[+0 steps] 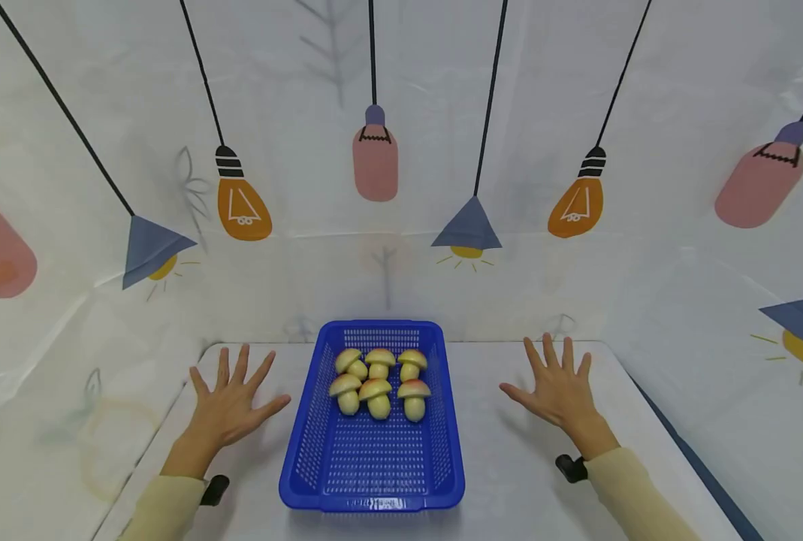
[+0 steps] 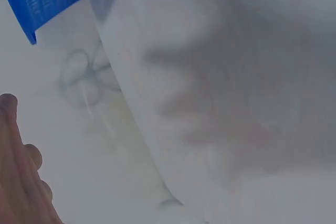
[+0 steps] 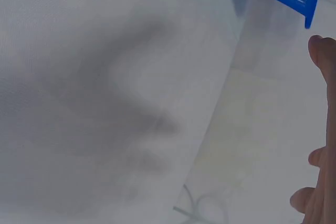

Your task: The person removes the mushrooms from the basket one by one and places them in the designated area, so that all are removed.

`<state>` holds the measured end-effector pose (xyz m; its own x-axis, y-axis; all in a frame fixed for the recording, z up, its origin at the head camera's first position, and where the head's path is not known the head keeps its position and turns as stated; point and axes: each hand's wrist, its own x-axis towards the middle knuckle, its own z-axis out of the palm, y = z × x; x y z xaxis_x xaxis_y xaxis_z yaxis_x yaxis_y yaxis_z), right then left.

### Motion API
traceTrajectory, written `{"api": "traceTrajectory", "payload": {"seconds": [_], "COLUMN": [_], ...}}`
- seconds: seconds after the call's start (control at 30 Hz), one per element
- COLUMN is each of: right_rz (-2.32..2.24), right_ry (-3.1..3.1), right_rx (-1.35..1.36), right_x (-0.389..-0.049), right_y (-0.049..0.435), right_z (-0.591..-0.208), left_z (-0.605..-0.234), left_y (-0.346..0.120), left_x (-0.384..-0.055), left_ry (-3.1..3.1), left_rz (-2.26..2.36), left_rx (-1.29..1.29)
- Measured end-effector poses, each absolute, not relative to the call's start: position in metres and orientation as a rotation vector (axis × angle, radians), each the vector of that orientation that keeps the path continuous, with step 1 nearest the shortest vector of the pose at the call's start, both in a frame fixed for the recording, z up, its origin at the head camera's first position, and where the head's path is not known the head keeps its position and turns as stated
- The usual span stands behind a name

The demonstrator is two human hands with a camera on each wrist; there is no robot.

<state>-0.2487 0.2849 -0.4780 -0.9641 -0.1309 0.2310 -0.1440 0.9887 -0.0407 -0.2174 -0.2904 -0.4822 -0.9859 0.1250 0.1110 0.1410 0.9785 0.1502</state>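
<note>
A blue plastic basket (image 1: 374, 502) with perforated walls stands in the middle of the white table. Inside it, toward the far end, several toy mushrooms (image 1: 378, 389) with yellow stems and yellow-red caps lie in two rows. To the left of the basket, my left hand (image 1: 228, 409) is spread above the table, holding nothing. My right hand (image 1: 559, 391) hovers on the other side, its fingers also spread, apart from the basket. Each wrist view shows part of its hand at the outer edge, a basket corner, and a hand shadow on the table.
The white table (image 1: 509, 481) ends at a white cloth backdrop (image 1: 293, 98) printed with hanging lamps and bulbs. Cloth also drapes down both sides. A small black device (image 1: 215, 490) is strapped at the left wrist, another black device (image 1: 571, 468) at the right.
</note>
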Motion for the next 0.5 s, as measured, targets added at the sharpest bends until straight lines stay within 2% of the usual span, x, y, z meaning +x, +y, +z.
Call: {"api": "traceTrajectory", "payload": {"seconds": [0.5], "right_rz": [0.182], "right_ry": [-2.886], "right_rx": [0.260], "right_x": [-0.252], "right_y": [0.249], "right_z": [-0.451], "left_z": [-0.484], "left_y": [-0.250], "left_x": [-0.216], "left_ry": [-3.034], "left_rz": [-0.512], "left_rx": [-0.235]}}
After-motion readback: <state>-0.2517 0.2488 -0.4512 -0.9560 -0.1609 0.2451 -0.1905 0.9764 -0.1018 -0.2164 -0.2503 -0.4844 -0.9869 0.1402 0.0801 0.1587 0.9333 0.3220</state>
